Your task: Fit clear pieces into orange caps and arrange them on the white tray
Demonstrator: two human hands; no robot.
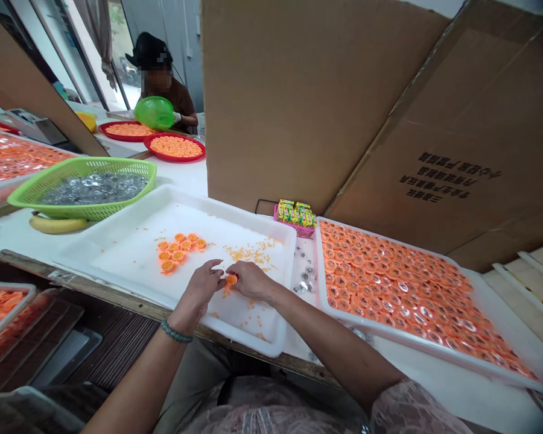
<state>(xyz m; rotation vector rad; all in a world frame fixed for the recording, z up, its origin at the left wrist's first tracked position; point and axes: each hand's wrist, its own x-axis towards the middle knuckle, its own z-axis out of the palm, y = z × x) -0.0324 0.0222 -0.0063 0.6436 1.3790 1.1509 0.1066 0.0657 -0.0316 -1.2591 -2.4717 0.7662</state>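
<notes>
My right hand (252,281) pinches a small round orange cup (231,279) over the white tray (140,292). Close beside it on the left is my left hand (203,284), its fingers apart and their tips near the cup; whether they touch it is hard to see. A cluster of similar orange cups (174,257) with yellowish filling sits in the tray to the left of my hands. Small yellow-orange bits (253,252) lie scattered over the tray's right half, and some are under my hands.
A green basket (84,208) of clear plastic pieces stands at the left, with a banana (58,224) before it. Right of my tray is another tray of clear-covered orange cups (389,283). A cardboard sheet (317,108) rises behind. Across the table, a person (181,99) holds a green bowl (154,113).
</notes>
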